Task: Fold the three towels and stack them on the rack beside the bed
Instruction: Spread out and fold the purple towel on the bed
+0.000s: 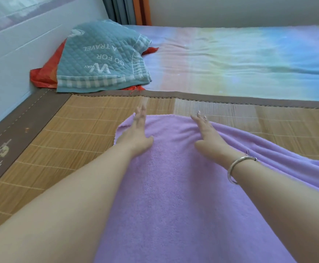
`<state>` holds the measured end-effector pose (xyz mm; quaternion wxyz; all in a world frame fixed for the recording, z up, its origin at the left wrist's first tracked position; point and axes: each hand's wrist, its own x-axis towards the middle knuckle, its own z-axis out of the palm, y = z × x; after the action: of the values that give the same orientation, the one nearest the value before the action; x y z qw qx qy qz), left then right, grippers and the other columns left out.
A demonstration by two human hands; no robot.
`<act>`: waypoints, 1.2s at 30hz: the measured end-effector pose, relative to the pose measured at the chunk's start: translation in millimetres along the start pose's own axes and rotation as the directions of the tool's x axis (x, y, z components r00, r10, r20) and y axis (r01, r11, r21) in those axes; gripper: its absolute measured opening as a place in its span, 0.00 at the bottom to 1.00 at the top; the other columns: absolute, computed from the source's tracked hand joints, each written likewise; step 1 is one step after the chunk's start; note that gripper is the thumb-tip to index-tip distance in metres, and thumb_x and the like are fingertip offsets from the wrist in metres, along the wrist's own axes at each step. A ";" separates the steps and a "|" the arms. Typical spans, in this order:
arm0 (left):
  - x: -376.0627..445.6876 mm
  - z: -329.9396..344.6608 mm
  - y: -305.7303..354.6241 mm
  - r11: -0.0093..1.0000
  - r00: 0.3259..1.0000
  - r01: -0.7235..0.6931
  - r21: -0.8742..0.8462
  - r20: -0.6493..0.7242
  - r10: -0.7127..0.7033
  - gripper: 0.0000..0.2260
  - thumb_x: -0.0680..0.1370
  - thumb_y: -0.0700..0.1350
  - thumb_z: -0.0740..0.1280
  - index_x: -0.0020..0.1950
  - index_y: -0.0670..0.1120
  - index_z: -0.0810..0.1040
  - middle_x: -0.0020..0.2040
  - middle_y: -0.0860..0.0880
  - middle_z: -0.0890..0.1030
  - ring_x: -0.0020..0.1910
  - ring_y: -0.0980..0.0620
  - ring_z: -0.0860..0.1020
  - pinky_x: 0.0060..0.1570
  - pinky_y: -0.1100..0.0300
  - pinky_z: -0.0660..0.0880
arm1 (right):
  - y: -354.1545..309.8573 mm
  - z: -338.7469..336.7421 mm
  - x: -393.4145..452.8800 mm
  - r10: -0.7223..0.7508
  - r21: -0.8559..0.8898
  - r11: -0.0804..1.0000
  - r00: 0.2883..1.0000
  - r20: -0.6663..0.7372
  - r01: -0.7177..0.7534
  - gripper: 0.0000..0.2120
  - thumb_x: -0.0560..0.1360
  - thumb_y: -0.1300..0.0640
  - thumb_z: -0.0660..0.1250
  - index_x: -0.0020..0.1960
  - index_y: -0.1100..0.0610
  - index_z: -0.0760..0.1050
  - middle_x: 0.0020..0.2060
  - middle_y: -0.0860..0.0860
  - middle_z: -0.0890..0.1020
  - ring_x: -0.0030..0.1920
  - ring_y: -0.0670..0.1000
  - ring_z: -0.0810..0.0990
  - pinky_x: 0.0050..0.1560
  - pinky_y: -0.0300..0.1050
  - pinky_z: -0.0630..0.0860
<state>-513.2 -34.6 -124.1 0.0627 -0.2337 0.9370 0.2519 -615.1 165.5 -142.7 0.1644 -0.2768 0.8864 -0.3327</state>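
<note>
The lilac terry towel (174, 186) lies spread on the bamboo mat (79, 118), its long axis running from the person's body straight away toward the far brown border of that mat. Its far end stops short of the border; its near end runs out of view at the bottom. On the towel's right side the cloth is bunched in folds and trails off toward the mat's right part, so that side is not yet flat.

Both hands lie on the towel's far end. The left hand (137, 130) rests flat near the towel's far left corner, fingers straight and reaching just past the edge. The right hand (205, 130) rests flat beside it on the far right, fingers straight, by the start of the bunched folds; a silver bangle (238, 168) sits on that wrist. Neither hand grips anything. They are about equally far along the towel, so either end-over-end folding or smoothing outward looks equally open; the rumpled right side probably wants flattening first.

Counted: one lilac towel under the hands, one teal quilted towel (101, 57) printed "GO FOR A TRAVEL" beyond the mat's far left corner, and one red cloth (43, 76) under it, likely the third. Both lie on the pastel bedsheet (249, 61). No rack is in view.
</note>
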 end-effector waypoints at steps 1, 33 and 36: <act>-4.5 -0.4 3.7 0.999 1.000 -0.003 0.032 -0.004 0.003 0.41 0.78 0.46 0.60 0.74 0.62 0.30 0.77 0.59 0.36 0.57 0.47 0.78 0.53 0.50 0.76 | 3.1 -0.5 -6.4 -0.010 0.034 0.999 1.000 -0.017 0.010 0.40 0.69 0.71 0.55 0.78 0.50 0.52 0.78 0.44 0.49 0.76 0.44 0.50 0.73 0.42 0.52; -129.9 345.5 577.3 0.888 0.875 -0.430 0.165 0.318 0.365 0.19 0.82 0.55 0.50 0.68 0.50 0.71 0.71 0.48 0.70 0.69 0.45 0.67 0.67 0.47 0.64 | 453.6 -409.0 -348.5 0.518 -0.312 0.698 0.755 -0.401 -0.645 0.17 0.79 0.55 0.53 0.66 0.53 0.69 0.65 0.53 0.74 0.65 0.57 0.71 0.59 0.53 0.70; -126.0 368.7 601.5 0.903 0.907 -0.347 0.252 0.334 0.255 0.27 0.81 0.59 0.49 0.78 0.49 0.54 0.80 0.48 0.48 0.78 0.43 0.48 0.73 0.43 0.51 | 490.9 -423.4 -367.7 0.534 -0.293 0.741 0.795 -0.289 -0.604 0.21 0.79 0.51 0.52 0.72 0.49 0.63 0.74 0.49 0.63 0.73 0.52 0.62 0.65 0.60 0.66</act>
<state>-684.4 660.9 -147.2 0.1963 -0.0320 0.9696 0.1424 -712.2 904.3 -130.6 0.1194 0.0147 0.9858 -0.1174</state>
